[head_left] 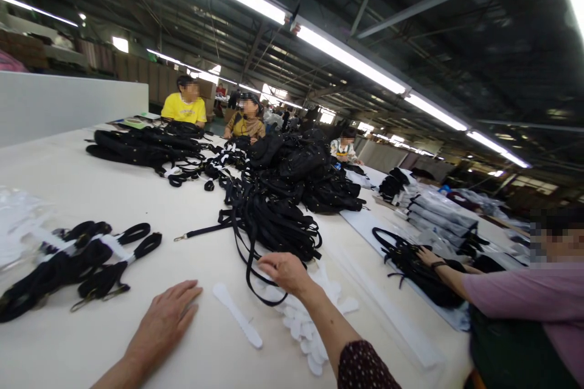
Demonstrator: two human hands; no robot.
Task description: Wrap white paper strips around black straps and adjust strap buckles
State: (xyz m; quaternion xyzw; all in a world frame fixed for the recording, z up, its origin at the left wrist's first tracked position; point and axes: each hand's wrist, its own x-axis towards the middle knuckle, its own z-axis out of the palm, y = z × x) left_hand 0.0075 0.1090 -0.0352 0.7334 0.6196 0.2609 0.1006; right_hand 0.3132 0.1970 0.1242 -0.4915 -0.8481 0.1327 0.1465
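We are reaching our right hand (286,271) into the near edge of the strap pile (274,219) at mid-table; the fingers are curling over a black strap loop (255,282) and over the white strips (305,322) heaped beneath it (whether the fingers are pinching the loop, we cannot tell). We are resting our left hand (166,316) flat on the table (91,188), fingers released, holding nothing. One white strip (237,315) is lying between both hands. Wrapped straps (82,261) are lying to the left. A co-worker's hand (426,255) is touching a black bundle (420,273) on the right. Three people are sitting at the far end.
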